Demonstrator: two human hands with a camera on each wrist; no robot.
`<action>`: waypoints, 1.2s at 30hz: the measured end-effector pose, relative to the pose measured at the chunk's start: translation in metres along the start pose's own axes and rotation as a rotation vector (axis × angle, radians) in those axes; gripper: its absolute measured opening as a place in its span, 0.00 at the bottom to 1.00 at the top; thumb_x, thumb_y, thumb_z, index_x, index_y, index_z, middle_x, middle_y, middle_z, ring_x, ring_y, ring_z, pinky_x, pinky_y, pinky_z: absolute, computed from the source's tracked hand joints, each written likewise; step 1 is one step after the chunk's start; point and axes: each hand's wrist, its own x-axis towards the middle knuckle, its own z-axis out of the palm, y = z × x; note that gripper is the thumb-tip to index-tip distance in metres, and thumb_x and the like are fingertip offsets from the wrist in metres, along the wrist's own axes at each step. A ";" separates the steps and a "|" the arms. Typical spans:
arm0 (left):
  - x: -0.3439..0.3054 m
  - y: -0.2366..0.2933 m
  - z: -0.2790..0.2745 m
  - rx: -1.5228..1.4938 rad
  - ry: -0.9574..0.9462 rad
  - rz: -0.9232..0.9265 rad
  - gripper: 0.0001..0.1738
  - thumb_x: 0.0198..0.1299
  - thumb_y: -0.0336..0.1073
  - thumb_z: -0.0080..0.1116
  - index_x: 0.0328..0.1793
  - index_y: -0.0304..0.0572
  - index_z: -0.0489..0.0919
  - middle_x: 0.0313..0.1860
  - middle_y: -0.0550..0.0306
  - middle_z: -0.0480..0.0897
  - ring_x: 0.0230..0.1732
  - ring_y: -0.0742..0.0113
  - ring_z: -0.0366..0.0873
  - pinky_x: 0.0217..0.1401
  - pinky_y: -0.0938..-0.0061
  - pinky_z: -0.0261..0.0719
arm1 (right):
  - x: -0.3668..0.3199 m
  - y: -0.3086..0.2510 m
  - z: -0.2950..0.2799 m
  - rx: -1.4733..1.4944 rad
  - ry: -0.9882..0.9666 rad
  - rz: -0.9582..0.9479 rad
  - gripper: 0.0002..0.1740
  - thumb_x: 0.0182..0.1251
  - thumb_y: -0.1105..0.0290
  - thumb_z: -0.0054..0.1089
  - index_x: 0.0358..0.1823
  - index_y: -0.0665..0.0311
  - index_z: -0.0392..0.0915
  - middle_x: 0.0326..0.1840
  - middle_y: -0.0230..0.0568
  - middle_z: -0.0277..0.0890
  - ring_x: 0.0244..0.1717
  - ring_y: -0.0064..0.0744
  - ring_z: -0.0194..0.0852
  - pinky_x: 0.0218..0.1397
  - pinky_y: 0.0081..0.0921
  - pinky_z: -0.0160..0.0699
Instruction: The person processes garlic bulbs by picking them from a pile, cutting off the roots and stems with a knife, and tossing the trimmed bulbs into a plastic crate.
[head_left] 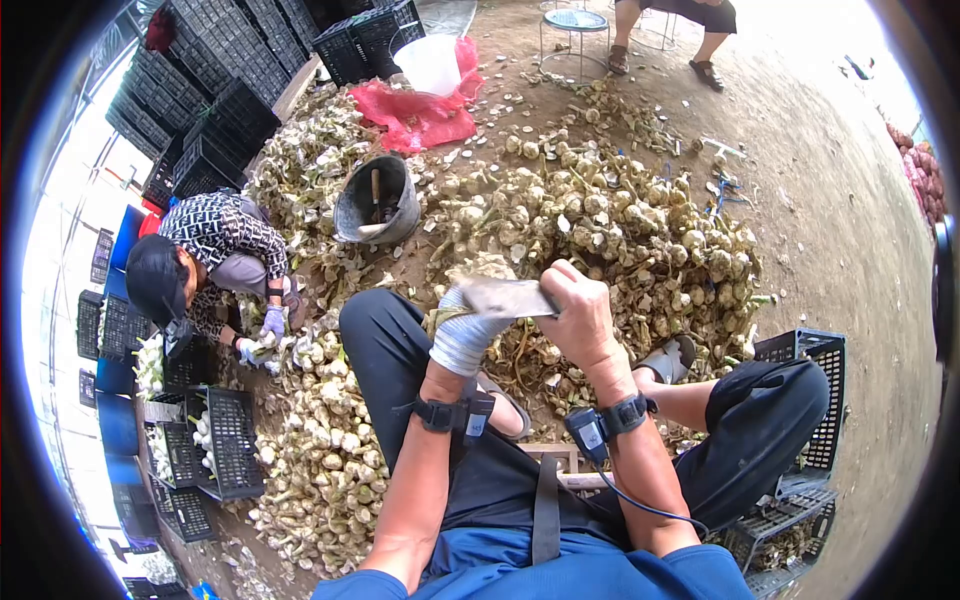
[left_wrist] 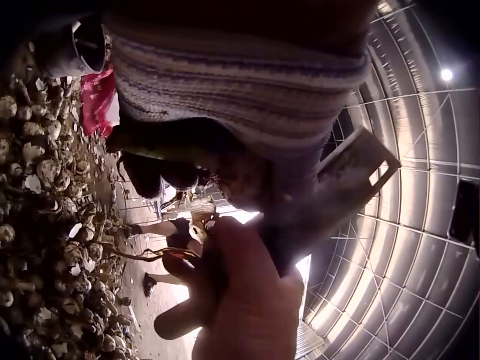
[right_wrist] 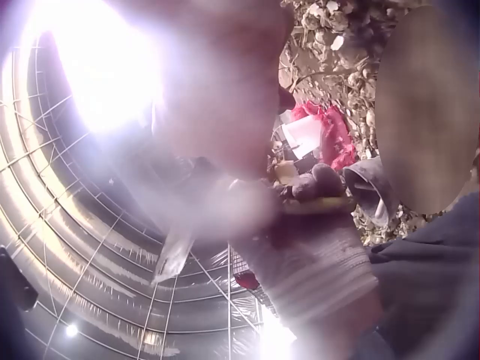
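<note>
My left hand [head_left: 463, 332], in a striped knit glove, grips a garlic plant in front of my lap; its yellow-green stem [right_wrist: 330, 205] shows beside the gloved fingers in the right wrist view. The bulb end [head_left: 487, 266] is pale and blurred. In my bare right hand [head_left: 588, 318] is a cleaver, gripped with the fist curled round its handle. Its broad grey blade [head_left: 508, 298] lies across the top of the glove, close against the garlic. A slot shows near the blade's corner [left_wrist: 381, 174] in the left wrist view.
A large heap of untrimmed garlic [head_left: 610, 220] spreads ahead, with a pile of trimmed bulbs [head_left: 325, 440] at left. A dark bucket [head_left: 345, 200] holds a wooden-handled tool. Another person [head_left: 225, 240] crouches at left by black crates [head_left: 232, 440]. Another crate [head_left: 825, 350] stands at right.
</note>
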 end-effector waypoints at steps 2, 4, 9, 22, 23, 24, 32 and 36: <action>-0.006 -0.018 0.003 0.290 0.041 0.132 0.18 0.76 0.36 0.46 0.66 0.32 0.70 0.59 0.46 0.81 0.58 0.59 0.81 0.62 0.67 0.83 | -0.001 0.000 0.001 -0.065 -0.049 -0.083 0.13 0.46 0.71 0.70 0.31 0.60 0.73 0.34 0.40 0.73 0.31 0.46 0.79 0.34 0.39 0.79; -0.008 -0.046 0.002 -0.028 0.095 0.142 0.19 0.77 0.40 0.44 0.65 0.33 0.71 0.58 0.45 0.82 0.56 0.58 0.82 0.59 0.65 0.84 | -0.003 0.000 0.002 -0.104 -0.061 -0.097 0.14 0.45 0.70 0.71 0.31 0.60 0.73 0.33 0.39 0.73 0.31 0.46 0.79 0.34 0.39 0.78; -0.002 -0.070 -0.011 -1.320 -0.144 -0.077 0.29 0.77 0.52 0.41 0.70 0.33 0.69 0.62 0.39 0.78 0.60 0.48 0.79 0.68 0.56 0.76 | -0.007 0.007 0.010 -0.106 -0.091 -0.114 0.15 0.44 0.70 0.71 0.31 0.59 0.73 0.33 0.38 0.72 0.32 0.45 0.79 0.34 0.40 0.76; -0.010 -0.031 0.005 0.102 -0.070 0.104 0.25 0.73 0.50 0.50 0.62 0.34 0.73 0.54 0.45 0.83 0.54 0.52 0.83 0.65 0.60 0.79 | -0.023 0.032 0.033 0.015 0.051 -0.001 0.12 0.48 0.71 0.69 0.31 0.60 0.73 0.32 0.41 0.74 0.31 0.49 0.80 0.32 0.40 0.78; -0.012 -0.016 0.011 0.422 -0.006 0.176 0.25 0.71 0.49 0.52 0.61 0.34 0.74 0.53 0.46 0.83 0.53 0.53 0.83 0.64 0.61 0.80 | -0.028 0.042 0.040 0.007 0.081 0.028 0.12 0.49 0.70 0.68 0.31 0.60 0.73 0.32 0.42 0.75 0.31 0.50 0.80 0.32 0.41 0.78; -0.016 0.011 0.019 0.561 0.071 0.251 0.26 0.67 0.48 0.57 0.62 0.35 0.73 0.54 0.47 0.83 0.54 0.53 0.83 0.64 0.61 0.80 | -0.034 0.055 0.048 -0.001 0.112 0.055 0.11 0.50 0.70 0.68 0.32 0.59 0.73 0.32 0.43 0.75 0.31 0.51 0.80 0.32 0.41 0.78; -0.008 0.001 0.047 -0.275 0.296 0.157 0.42 0.51 0.33 0.79 0.72 0.40 0.69 0.57 0.58 0.80 0.55 0.68 0.79 0.58 0.73 0.81 | -0.074 0.102 0.063 0.480 0.337 0.873 0.12 0.65 0.66 0.61 0.28 0.68 0.80 0.18 0.33 0.73 0.22 0.21 0.69 0.26 0.28 0.73; -0.002 0.007 0.044 -0.496 0.338 0.204 0.35 0.57 0.33 0.73 0.70 0.40 0.70 0.57 0.53 0.81 0.55 0.61 0.81 0.59 0.67 0.83 | -0.046 0.037 0.046 1.107 0.103 0.924 0.24 0.66 0.52 0.69 0.46 0.69 0.79 0.25 0.28 0.74 0.20 0.18 0.70 0.27 0.22 0.79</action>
